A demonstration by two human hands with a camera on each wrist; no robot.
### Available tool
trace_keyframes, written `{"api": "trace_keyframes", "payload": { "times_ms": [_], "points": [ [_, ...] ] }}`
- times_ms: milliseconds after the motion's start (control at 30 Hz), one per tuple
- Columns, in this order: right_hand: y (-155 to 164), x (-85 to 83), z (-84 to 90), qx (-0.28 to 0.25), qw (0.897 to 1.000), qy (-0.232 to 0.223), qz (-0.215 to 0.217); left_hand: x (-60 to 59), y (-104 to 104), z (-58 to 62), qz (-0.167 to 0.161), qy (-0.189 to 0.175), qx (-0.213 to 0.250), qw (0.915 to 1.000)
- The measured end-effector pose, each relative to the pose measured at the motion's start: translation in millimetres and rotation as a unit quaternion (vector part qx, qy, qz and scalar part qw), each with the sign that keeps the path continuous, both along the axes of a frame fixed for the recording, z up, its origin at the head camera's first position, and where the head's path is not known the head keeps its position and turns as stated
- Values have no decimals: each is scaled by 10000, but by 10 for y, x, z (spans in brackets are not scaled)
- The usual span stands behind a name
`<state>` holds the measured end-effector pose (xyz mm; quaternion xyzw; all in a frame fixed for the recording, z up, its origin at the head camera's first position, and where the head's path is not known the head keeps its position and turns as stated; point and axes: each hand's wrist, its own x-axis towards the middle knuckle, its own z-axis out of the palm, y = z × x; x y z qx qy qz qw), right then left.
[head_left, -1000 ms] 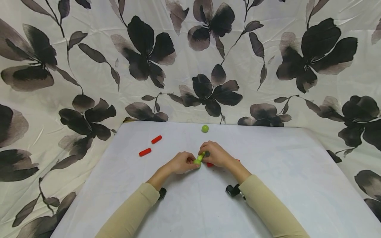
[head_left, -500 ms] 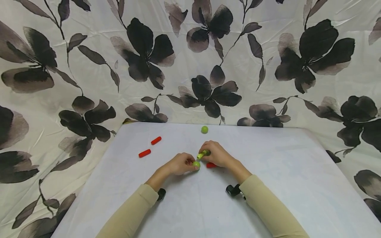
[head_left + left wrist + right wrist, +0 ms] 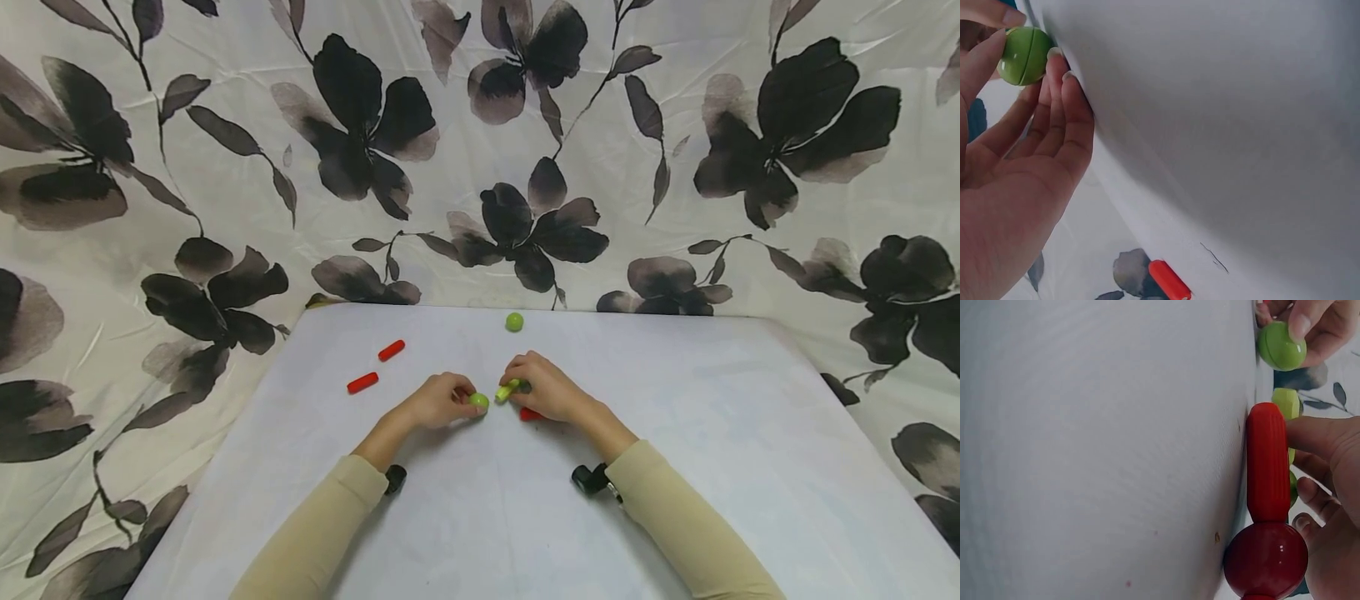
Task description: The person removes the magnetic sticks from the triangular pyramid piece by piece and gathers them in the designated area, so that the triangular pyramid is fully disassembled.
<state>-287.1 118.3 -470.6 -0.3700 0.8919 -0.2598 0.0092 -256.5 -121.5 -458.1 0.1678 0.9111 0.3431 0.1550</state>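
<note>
left hand (image 3: 438,402): pinches green ball (image 3: 478,402) at fingertips, low over table (image 3: 675,467), just left of right hand
right hand (image 3: 543,390): grips green stick (image 3: 507,389), far end buried in fingers
red stick (image 3: 1267,464): under right hand, joined to red ball (image 3: 1265,560); mostly hidden in head view
stick count in right hand: unclear

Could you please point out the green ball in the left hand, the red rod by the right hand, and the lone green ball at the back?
Held ball (image 3: 1022,55), left wrist view, its middle.
Red rod (image 3: 1267,464), right wrist view, mid-shaft.
Back ball (image 3: 513,322), head view, its centre.
</note>
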Motion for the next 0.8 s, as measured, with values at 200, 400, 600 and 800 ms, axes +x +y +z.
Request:
{"api": "trace_keyframes", "payload": {
  "times_ms": [200,400,600,800],
  "points": [
    [31,16,41,-60,9999,-134,-55,-70,-27,-6,81,3,-64,9999],
    [85,10,104,-72,9994,-188,-296,-156,-50,-6,156,18,-60,9999],
    [116,10,121,-59,9966,-322,-752,-318,-9,1,402,107,-64,9991],
    [123,-36,71,-73,9942,-476,-959,-696,157,17,850,314,70,9959]
  ]
}}
